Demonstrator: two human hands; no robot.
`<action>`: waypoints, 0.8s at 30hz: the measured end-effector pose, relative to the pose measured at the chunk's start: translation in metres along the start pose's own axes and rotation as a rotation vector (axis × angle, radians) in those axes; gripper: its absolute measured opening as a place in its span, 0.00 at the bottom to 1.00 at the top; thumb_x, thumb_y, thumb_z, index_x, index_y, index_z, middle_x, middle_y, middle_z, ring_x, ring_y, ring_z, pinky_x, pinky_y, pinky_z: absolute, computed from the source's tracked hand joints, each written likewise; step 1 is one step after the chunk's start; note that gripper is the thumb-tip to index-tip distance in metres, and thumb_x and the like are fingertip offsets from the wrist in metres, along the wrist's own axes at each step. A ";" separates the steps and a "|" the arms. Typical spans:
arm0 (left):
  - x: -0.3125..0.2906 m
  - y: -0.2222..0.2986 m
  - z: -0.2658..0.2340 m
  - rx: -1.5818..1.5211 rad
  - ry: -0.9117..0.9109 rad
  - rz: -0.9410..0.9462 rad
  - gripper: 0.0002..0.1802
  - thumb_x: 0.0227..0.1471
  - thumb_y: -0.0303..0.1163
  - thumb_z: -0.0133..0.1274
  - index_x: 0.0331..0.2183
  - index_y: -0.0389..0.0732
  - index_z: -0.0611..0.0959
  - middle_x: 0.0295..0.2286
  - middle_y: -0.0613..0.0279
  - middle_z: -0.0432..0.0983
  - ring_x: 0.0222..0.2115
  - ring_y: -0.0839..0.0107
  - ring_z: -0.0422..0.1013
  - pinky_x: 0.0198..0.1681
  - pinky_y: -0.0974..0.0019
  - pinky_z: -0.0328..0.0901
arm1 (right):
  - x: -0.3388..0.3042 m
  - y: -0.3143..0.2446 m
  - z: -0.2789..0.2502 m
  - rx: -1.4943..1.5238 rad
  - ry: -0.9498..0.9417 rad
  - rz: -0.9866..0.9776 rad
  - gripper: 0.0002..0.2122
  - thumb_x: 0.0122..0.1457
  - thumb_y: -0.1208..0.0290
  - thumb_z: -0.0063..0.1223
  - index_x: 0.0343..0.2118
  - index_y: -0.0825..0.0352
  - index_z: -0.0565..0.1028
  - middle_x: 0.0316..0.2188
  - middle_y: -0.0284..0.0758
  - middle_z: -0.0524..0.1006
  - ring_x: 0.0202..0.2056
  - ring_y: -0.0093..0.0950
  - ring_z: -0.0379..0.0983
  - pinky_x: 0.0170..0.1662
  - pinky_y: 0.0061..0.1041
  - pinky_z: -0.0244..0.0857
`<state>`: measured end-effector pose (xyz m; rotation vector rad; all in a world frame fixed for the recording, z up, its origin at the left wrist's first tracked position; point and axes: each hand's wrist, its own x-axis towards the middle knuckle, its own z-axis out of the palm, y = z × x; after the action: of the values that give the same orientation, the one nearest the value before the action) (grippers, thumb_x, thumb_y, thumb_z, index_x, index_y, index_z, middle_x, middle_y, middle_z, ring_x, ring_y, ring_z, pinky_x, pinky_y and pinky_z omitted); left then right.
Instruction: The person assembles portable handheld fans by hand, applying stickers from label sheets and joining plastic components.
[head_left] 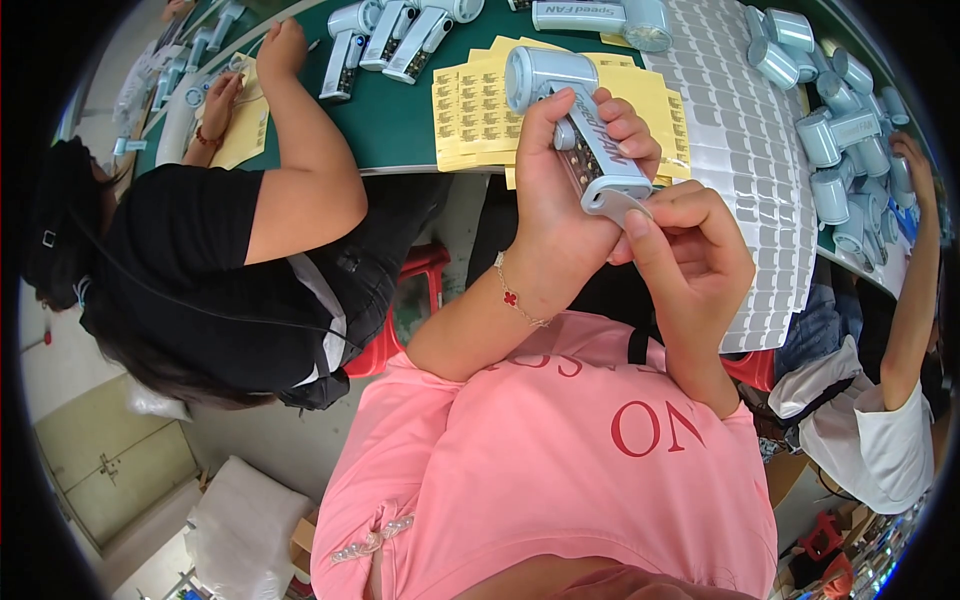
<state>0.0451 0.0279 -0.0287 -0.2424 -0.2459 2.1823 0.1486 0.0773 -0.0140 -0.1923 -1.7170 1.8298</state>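
At a green table [400, 132] among workers [185, 245], left fingers [633, 130] round fan [597, 142], right fingers [690, 207] round tab [619, 205]

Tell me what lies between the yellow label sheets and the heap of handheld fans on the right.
In the head view, a white sheet of grey stickers separates the yellow label sheets from the fan heap.

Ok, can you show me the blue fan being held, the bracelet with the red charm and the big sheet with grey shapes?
Blue fan [603, 142]: head view, on its handle.
Bracelet [511, 299]: head view, on its red charm.
Sheet with grey shapes [742, 150]: head view, near its middle.
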 end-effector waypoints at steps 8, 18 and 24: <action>-0.001 0.000 0.000 0.002 -0.013 0.007 0.15 0.43 0.30 0.53 0.32 0.34 0.67 0.24 0.63 0.62 0.24 0.74 0.61 0.28 0.73 0.61 | 0.001 -0.004 0.001 -0.008 0.008 0.053 0.04 0.50 0.87 0.51 0.28 0.75 0.69 0.26 0.34 0.71 0.25 0.18 0.71 0.29 0.14 0.68; 0.000 0.002 -0.005 0.046 0.005 0.006 0.12 0.45 0.35 0.52 0.30 0.41 0.69 0.24 0.66 0.63 0.25 0.75 0.60 0.30 0.71 0.60 | 0.001 -0.005 0.000 -0.036 0.012 0.072 0.04 0.50 0.86 0.53 0.29 0.75 0.70 0.26 0.33 0.72 0.26 0.18 0.71 0.29 0.15 0.68; 0.000 0.007 -0.010 0.068 -0.014 0.063 0.12 0.45 0.35 0.51 0.31 0.41 0.68 0.24 0.66 0.63 0.25 0.75 0.60 0.30 0.71 0.60 | -0.002 0.001 -0.004 -0.267 0.005 0.005 0.08 0.46 0.82 0.59 0.31 0.73 0.73 0.28 0.35 0.74 0.26 0.18 0.73 0.28 0.15 0.68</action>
<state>0.0425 0.0248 -0.0396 -0.1990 -0.1735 2.2507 0.1519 0.0794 -0.0167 -0.3098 -1.9546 1.5966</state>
